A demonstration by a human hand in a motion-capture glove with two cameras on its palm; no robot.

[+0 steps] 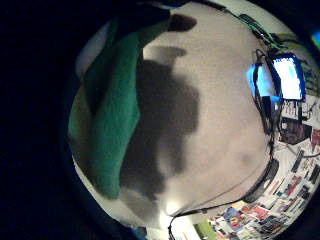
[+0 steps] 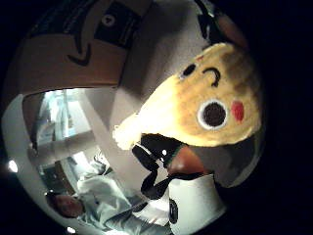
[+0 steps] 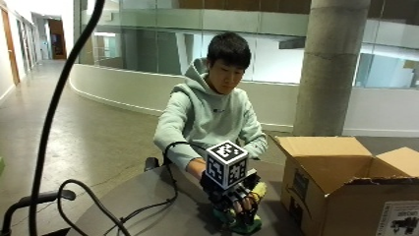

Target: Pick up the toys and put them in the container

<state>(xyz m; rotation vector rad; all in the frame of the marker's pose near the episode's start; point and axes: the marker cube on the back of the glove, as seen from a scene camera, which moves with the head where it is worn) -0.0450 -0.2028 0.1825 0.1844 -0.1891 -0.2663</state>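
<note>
Right hand (image 3: 234,196) is down at the tabletop (image 3: 144,206), fingers curled around a plush toy (image 3: 245,223) — yellow face with a red cheek and black eye, green lower part. The outside view shows the toy low, at or just above the tabletop surface; can't tell whether it's lifted clear. The thumb-side palm view has the yellow face filling the frame close to the palm, consistent with a grip. The little-finger-side view shows the green fabric right next to the palm with the tabletop and the hand's shadow beyond it

Cardboard box (image 3: 340,187) sits on the tabletop to the side of the hand, flaps open, near but not touching. Its inside isn't visible from here, so can't say if any toys are already in

Progress judgement: early/mid on this toy — grasp looks made, transfer not yet done. Left: lift, carry over the near box wall, drop inside. No other toys visible on the tabletop in these views, but part of it is out of frame, so the remaining count is unknown
</note>
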